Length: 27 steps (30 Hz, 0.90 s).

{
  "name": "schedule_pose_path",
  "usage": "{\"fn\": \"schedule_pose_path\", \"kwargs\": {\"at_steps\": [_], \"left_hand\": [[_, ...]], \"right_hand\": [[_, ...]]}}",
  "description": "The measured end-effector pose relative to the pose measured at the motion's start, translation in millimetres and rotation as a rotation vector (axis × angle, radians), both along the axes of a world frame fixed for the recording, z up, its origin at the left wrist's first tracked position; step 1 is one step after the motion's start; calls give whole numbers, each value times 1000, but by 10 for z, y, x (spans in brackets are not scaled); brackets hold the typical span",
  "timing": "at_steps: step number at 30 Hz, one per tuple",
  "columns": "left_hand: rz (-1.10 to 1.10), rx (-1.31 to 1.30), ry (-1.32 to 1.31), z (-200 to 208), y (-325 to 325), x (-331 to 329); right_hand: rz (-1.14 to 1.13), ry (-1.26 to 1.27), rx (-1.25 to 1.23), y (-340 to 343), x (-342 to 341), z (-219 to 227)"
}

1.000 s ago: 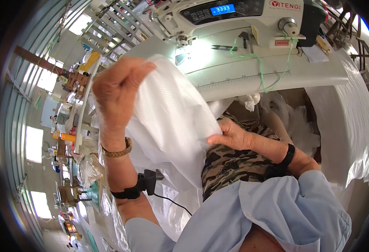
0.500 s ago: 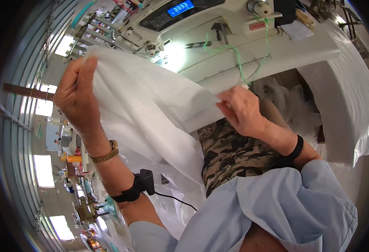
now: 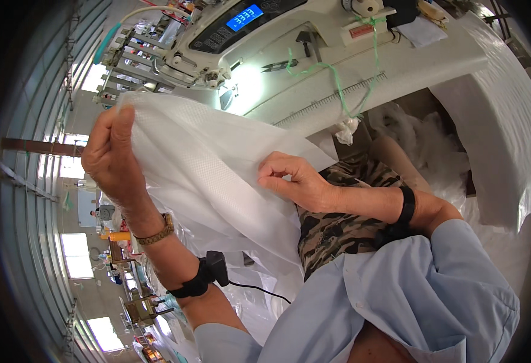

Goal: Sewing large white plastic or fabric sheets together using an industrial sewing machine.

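Observation:
A translucent white woven plastic sheet (image 3: 217,145) hangs in folds from my raised left hand (image 3: 113,154). My left thumb and curled fingers grip its upper left corner. My right hand (image 3: 298,184) lies over the middle of the sheet, thumb and fingertips drawn together against it. Whether a fold is pinched in those right fingertips cannot be made out. The sheet's right corner juts out loose beyond my right hand, above my camouflage trousers (image 3: 332,236). Lower down, the sheet falls over my lap and to the left.
Ahead stands a sewing machine (image 3: 241,27) with a lit blue display and a bright lamp. On its table (image 3: 441,57) are thread snips (image 3: 275,66), a ruler scale and green thread (image 3: 338,81). White plastic sheeting (image 3: 501,139) drapes over the right side; crumpled clear film (image 3: 422,145) lies below the table.
My right hand has moved left and down from the sheet's right corner to its middle, leaving that corner loose. My left hand, still holding its corner, has dropped slightly.

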<state>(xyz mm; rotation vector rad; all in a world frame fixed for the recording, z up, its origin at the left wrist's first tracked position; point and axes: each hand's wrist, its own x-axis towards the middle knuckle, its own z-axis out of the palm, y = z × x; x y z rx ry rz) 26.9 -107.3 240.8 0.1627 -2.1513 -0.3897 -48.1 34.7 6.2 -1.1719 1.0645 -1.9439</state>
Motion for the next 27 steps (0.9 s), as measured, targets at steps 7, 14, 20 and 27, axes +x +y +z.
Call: {"fn": "schedule_pose_path", "kwargs": {"at_steps": [7, 14, 20, 27], "left_hand": [[-7, 37, 4, -9, -9, -36], [20, -5, -44, -7, -26, -26], [-5, -11, -70, -26, -57, -24], [-13, -69, -75, -22, -81, -21]], "right_hand": [[-153, 62, 75, 92, -22, 20], [-521, 813, -241, 101, -132, -104], [-445, 1061, -186, 64, -151, -30], [-117, 553, -108, -10, -42, 0]]}}
